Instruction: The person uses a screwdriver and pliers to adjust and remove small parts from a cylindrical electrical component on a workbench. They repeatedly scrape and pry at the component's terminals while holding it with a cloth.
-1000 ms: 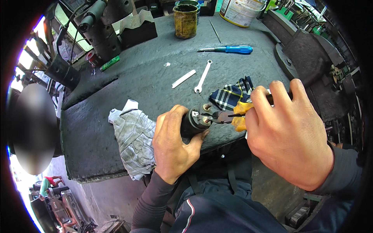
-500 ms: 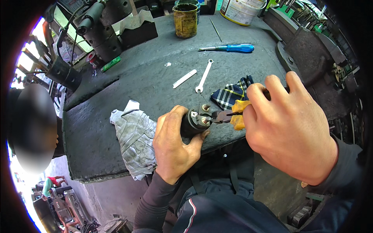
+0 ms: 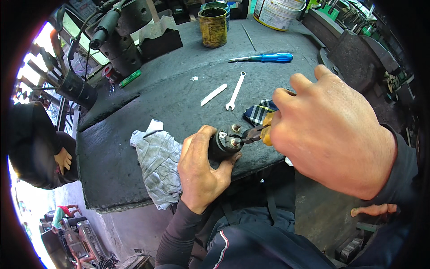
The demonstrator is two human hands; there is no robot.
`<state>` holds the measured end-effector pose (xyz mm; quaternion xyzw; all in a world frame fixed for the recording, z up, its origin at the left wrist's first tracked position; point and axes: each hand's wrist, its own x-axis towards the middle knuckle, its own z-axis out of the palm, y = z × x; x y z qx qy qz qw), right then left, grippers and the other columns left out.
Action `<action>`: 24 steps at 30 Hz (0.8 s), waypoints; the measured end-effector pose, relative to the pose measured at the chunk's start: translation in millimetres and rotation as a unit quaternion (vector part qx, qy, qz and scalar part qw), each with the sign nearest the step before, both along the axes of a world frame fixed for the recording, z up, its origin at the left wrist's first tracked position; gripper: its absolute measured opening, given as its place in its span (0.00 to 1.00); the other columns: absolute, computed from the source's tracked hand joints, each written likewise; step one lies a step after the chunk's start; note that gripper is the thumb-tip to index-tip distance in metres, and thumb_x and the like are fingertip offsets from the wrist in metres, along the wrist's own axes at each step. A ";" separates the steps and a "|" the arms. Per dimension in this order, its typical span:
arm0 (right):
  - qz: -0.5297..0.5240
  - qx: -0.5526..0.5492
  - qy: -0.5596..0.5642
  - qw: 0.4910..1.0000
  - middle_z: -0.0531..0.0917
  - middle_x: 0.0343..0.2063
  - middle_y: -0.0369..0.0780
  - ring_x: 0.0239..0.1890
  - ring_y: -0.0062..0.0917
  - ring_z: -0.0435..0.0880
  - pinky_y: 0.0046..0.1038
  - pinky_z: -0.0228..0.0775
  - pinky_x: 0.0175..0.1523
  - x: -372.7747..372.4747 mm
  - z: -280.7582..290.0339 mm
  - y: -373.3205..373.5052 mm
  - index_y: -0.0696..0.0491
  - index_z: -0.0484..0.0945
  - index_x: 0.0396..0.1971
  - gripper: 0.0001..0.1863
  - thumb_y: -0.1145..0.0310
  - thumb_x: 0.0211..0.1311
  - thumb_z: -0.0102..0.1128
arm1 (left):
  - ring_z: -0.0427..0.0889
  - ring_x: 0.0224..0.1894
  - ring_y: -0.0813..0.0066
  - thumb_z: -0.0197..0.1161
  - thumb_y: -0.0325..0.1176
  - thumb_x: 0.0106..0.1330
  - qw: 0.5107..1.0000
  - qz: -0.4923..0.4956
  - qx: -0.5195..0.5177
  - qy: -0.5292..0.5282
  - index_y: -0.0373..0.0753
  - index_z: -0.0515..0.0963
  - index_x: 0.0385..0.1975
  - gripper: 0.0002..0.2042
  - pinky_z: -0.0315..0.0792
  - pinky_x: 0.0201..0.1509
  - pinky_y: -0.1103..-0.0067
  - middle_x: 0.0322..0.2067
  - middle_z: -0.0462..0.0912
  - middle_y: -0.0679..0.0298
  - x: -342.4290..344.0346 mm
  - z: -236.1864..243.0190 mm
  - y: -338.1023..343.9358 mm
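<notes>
My left hand (image 3: 197, 168) wraps round a black cylindrical solenoid (image 3: 218, 147) at the near edge of the bench. Two threaded terminal studs stick up from its top end. In my right hand (image 3: 333, 130) is a pair of pliers (image 3: 253, 134) with yellow handles, mostly hidden by the fingers. The plier jaws are at the nearer stud; whether they grip it I cannot make out. A dark checked cloth (image 3: 257, 114) lies just beyond the pliers. Left of my left hand, a crumpled grey rag (image 3: 159, 166) hangs over the bench edge.
On the dark bench (image 3: 116, 157) lie a combination wrench (image 3: 236, 91), a white flat strip (image 3: 214, 94), a blue-handled screwdriver (image 3: 275, 57) and a thin rod (image 3: 248, 36). Farther back stand a stained yellow can (image 3: 212, 29) and a white bucket (image 3: 277, 15). Another person's hand (image 3: 63, 160) shows at the left.
My right hand has rolled over and shifted slightly up and left, turning the pliers at the stud. My left hand keeps its hold on the solenoid. The person at the left has shifted.
</notes>
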<state>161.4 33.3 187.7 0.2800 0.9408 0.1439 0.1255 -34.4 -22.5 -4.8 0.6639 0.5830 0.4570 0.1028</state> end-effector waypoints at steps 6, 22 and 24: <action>-0.021 0.167 -0.002 0.986 0.80 0.39 0.38 0.47 0.33 0.80 0.36 0.70 0.52 60.6 -12.8 29.5 0.56 0.87 0.31 0.09 0.67 0.55 0.73 | 0.87 0.52 0.50 0.87 0.28 0.49 0.998 -0.010 -0.046 -0.038 0.36 0.81 0.58 0.33 0.79 0.59 0.65 0.48 0.88 0.52 -2.8 2.4 1.1; -0.204 0.003 0.383 0.901 0.82 0.60 0.47 0.63 0.48 0.81 0.43 0.72 0.68 133.4 -135.7 57.3 0.59 0.85 0.48 0.14 0.71 0.65 0.75 | 0.86 0.61 0.56 0.83 0.19 0.46 0.992 -0.045 -0.110 -0.044 0.41 0.83 0.61 0.36 0.77 0.67 0.67 0.57 0.90 0.59 -7.9 9.8 6.2; -0.217 -0.010 0.388 0.896 0.82 0.60 0.47 0.64 0.48 0.81 0.42 0.72 0.68 131.1 -138.7 52.5 0.58 0.85 0.48 0.14 0.71 0.65 0.74 | 0.86 0.62 0.56 0.83 0.18 0.45 0.991 -0.045 -0.122 -0.039 0.41 0.83 0.61 0.36 0.77 0.67 0.68 0.58 0.90 0.59 -6.9 11.4 7.1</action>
